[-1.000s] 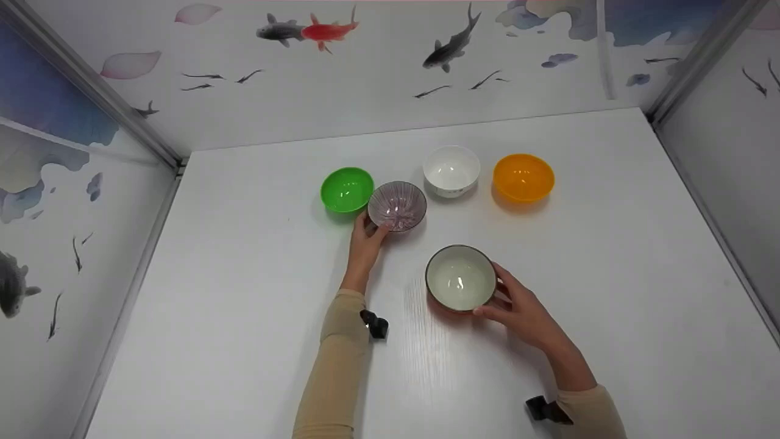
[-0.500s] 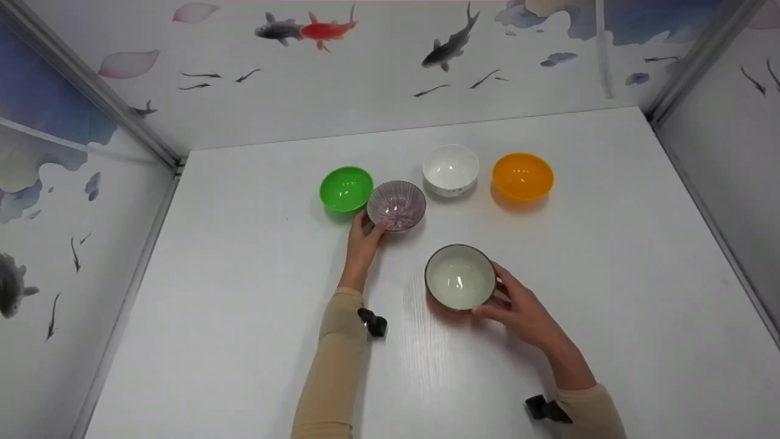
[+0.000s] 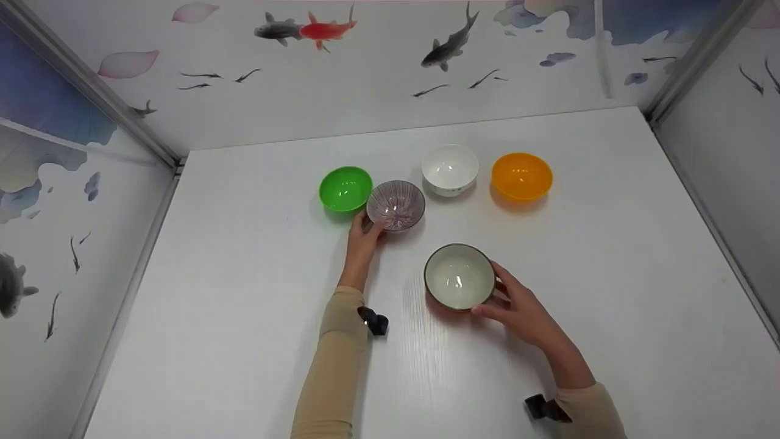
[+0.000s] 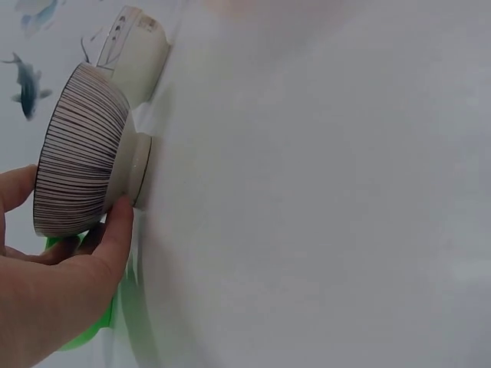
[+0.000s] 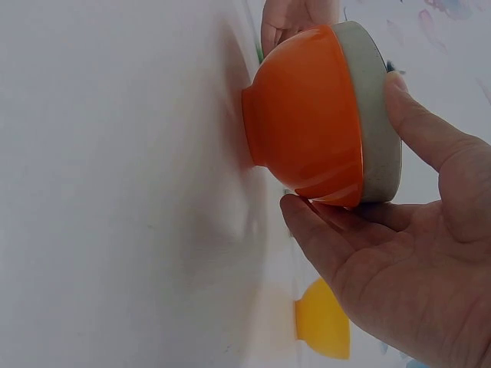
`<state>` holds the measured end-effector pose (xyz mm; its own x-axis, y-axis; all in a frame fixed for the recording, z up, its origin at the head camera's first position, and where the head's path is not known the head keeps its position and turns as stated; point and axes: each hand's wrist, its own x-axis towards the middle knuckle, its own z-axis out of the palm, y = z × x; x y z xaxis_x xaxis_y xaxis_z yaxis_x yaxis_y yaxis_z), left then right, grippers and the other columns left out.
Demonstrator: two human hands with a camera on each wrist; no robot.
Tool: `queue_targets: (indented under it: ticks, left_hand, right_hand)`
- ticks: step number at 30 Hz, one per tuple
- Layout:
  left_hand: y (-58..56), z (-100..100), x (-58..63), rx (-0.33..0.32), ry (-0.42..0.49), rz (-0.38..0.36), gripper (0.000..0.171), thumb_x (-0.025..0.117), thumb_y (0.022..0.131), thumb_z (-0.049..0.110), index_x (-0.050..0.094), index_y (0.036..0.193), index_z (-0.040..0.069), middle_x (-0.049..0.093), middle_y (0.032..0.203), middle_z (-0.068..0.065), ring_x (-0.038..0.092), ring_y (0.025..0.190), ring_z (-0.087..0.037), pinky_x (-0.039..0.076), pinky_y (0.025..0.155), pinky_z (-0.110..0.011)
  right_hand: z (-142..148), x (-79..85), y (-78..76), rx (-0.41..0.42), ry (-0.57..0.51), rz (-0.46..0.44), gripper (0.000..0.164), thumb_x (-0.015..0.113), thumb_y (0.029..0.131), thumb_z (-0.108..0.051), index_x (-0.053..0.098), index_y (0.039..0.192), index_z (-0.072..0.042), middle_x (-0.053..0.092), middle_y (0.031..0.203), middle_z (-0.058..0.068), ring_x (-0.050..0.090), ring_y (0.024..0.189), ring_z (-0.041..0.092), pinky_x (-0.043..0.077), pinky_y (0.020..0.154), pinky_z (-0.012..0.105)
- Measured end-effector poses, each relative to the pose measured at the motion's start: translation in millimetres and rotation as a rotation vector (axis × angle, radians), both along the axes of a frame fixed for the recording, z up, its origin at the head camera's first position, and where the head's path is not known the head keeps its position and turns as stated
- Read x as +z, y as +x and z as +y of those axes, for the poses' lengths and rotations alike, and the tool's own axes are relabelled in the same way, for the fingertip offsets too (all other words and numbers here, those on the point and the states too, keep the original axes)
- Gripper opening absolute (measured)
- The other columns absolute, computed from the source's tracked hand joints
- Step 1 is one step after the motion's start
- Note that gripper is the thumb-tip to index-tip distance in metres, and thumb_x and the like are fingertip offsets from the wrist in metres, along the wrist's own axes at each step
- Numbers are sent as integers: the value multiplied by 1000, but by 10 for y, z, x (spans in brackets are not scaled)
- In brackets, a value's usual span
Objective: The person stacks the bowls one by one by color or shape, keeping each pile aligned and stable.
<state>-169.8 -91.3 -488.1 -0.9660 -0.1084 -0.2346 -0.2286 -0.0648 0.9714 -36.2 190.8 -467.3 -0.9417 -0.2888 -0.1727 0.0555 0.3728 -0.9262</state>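
My left hand (image 3: 361, 247) grips a purple-striped bowl (image 3: 396, 206) at its near left side, thumb at the rim. In the left wrist view, dark thin lines run down the outside of this striped bowl (image 4: 83, 157), and fingers reach under its wall close to the pale foot. Nearer to me, my right hand (image 3: 521, 314) holds a bowl with a pale green-grey inside and dark rim (image 3: 460, 277) from the right. Seen from the right wrist, that bowl (image 5: 311, 115) is orange outside with a grey band; the thumb lies at the rim and the fingers support the side.
A green bowl (image 3: 345, 189) stands just left of the striped bowl, overlapping it in the head view. Behind are a white bowl (image 3: 450, 171) and an orange-yellow bowl (image 3: 521, 177). Panels with painted fish (image 3: 451, 46) border the white table (image 3: 244, 274) at the back and sides.
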Motion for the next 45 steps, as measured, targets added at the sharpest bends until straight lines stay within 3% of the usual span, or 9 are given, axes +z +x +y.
queue_targets:
  ticks: [7, 16, 23, 45]
  left_hand:
    - [12, 17, 40, 14, 55, -20, 57, 51, 101, 5, 28, 153, -3, 33, 158, -24, 36, 146, -36, 44, 114, -45]
    - [21, 17, 52, 15, 168, -76, 55, 47, 104, 7, 25, 155, 2, 35, 154, -25, 51, 131, -46, 49, 109, -50]
    - [5, 14, 53, 25, 211, -82, 55, 46, 104, 5, 25, 155, 1, 35, 154, -25, 50, 132, -45, 49, 109, -50]
    - [47, -9, 72, 54, 206, -117, 58, 48, 99, 0, 28, 153, -1, 42, 151, -24, 56, 127, -42, 53, 105, -45]
  right_hand:
    - [2, 5, -1, 2, -3, -3, 93, 78, 87, -22, 21, 158, -3, 27, 162, 22, 36, 145, 44, 38, 114, 49]
    - [2, 0, -1, 0, 0, -4, 92, 78, 87, -23, 21, 158, -3, 26, 163, 21, 35, 146, 44, 39, 114, 50]
    - [-2, 8, 5, 0, -11, -1, 92, 78, 87, -22, 22, 158, -4, 26, 162, 21, 36, 145, 44, 39, 114, 51]
    - [-1, 19, 12, -6, 14, -7, 92, 78, 87, -25, 23, 158, -6, 27, 163, 19, 37, 145, 44, 39, 115, 54]
